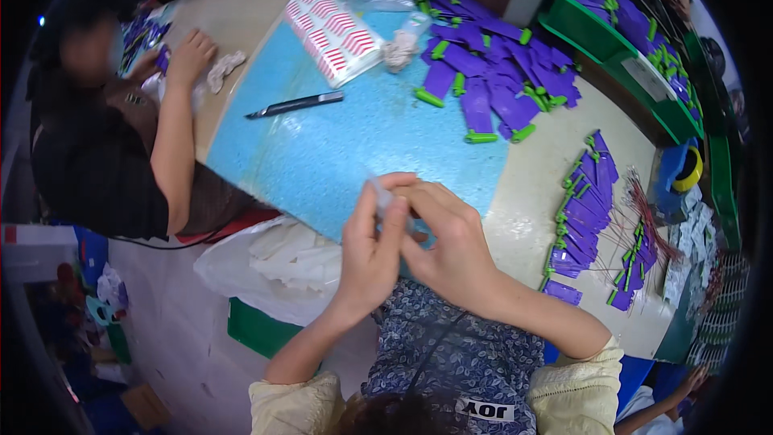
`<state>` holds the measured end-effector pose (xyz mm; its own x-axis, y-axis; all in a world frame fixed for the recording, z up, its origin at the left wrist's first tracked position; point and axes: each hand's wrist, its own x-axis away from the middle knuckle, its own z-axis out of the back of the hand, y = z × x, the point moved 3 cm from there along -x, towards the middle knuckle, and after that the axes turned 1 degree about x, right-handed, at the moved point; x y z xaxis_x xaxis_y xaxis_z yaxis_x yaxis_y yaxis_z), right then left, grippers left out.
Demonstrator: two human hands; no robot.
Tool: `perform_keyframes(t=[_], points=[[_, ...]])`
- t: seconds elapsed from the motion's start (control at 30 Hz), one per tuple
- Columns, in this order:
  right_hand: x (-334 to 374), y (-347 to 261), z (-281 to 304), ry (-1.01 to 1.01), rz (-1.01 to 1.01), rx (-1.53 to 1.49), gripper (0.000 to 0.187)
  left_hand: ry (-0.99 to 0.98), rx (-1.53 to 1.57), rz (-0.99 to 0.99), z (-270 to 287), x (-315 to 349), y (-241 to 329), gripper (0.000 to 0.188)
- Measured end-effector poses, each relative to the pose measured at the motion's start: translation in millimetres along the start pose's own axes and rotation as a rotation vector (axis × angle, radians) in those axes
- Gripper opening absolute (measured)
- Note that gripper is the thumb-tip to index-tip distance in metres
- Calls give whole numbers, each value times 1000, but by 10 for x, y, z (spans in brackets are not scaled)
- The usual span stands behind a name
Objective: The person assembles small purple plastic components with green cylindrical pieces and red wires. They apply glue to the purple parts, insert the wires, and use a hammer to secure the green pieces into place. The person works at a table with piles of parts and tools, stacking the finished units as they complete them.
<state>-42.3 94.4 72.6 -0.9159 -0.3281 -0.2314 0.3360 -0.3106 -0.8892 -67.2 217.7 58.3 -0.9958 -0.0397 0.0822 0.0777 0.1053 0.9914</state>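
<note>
My left hand [373, 243] and my right hand [449, 235] meet over the near edge of the blue mat [306, 165]. Between the left thumb and fingers is a small pale, translucent piece [382, 196], too blurred to name. The right hand's fingers are closed against the left fingertips and cover part of it. Whatever the right fingers grip is hidden. Beyond my hands lies a black utility knife [295, 105]. A red-and-white patterned pack [334, 39] rests farther back, beside a crumpled whitish wad [400, 50].
Purple pieces with green ends form a large pile [491, 64] at back right and a row [581, 209] at right. Thin red wires [651, 225] lie beyond the row. A green bin [620, 56] holds more pieces. Another person [113, 137] works at left. A white bag [274, 262] sits below the table edge.
</note>
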Motion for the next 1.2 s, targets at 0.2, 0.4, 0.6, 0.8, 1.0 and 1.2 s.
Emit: perform_keyframes(t=[0.2,0.4,0.6,0.8,1.0,1.2], points=[[-919,9,-819,67,412,180,21,210,11,10,890,332,-157,31],[-1596,432,-1568,-114,678,931,23,93,168,101,1141,620,-248,31],[-794,313,-1071,-218,368,659,17,55,182,156,1232,666,-568,33],[-33,101,-577,-412,153,385,33,-10,203,255,1154,588,-801,39],[-29,84,-552,-496,167,493,34,-17,205,275,1187,581,-866,39],[-72,42,-578,-567,225,589,36,-11,192,295,1198,622,-845,40]])
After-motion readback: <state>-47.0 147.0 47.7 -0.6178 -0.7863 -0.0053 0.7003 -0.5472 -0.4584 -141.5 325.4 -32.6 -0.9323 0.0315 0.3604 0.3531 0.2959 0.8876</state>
